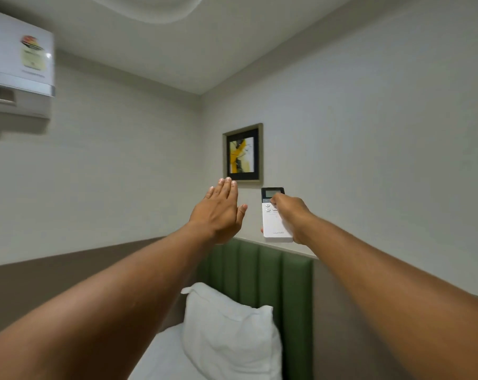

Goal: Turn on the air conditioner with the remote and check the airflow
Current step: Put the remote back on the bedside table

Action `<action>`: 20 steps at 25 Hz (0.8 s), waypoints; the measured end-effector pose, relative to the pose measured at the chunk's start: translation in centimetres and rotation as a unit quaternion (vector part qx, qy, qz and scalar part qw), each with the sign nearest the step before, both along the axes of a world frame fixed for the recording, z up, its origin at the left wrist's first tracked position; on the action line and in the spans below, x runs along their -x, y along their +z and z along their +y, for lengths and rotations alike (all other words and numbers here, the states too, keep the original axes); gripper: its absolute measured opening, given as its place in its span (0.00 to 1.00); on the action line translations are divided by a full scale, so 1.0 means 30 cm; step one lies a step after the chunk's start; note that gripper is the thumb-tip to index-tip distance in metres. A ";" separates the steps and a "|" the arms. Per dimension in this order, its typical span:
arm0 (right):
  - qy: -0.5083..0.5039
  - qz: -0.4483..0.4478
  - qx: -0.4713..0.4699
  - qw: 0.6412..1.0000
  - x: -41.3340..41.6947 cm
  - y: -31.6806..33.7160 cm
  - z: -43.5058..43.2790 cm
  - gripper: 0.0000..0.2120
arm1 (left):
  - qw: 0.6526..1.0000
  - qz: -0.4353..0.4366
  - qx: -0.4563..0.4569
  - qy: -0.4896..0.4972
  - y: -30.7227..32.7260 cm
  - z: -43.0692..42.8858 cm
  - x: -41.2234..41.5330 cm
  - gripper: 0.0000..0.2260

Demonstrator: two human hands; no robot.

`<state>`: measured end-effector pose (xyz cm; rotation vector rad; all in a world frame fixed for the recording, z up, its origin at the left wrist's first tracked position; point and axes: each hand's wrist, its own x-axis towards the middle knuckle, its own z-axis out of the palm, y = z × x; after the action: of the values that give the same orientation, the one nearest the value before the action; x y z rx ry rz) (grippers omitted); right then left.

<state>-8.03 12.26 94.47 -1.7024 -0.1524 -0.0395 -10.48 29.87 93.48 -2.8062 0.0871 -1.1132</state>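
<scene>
A white wall-mounted air conditioner [18, 67] hangs high at the upper left, with stickers on its front and its lower flap showing a dark gap. My right hand [292, 215] is shut on a white remote [275, 223] with a small dark screen at its top, held upright; my thumb rests on the upper buttons. My left hand [218, 209] is raised flat, fingers together and pointing up, palm away from me, to the left of the remote and well below and right of the air conditioner.
A framed yellow-and-black picture [243, 153] hangs on the right wall just above my hands. Below are a green padded headboard [262, 275], a white pillow [229, 333] and a bed with a white sheet [164, 355].
</scene>
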 end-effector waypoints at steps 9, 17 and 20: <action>-0.154 0.010 0.005 0.988 -0.066 -0.065 -0.605 0.09 | 0.986 0.023 0.009 -0.163 -0.068 -0.611 -0.248 0.31; -0.265 0.037 0.009 0.964 -0.087 -0.160 -0.899 0.14 | 0.960 0.057 0.024 -0.272 -0.153 -0.974 -0.378 0.31; -0.290 0.038 0.011 0.956 -0.120 -0.197 -0.952 0.14 | 0.941 0.104 0.085 -0.311 -0.202 -1.058 -0.415 0.30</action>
<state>-4.44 -16.31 88.55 -1.7172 0.4102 -0.4097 1.97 -1.87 87.41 -3.1330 1.0055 -0.9346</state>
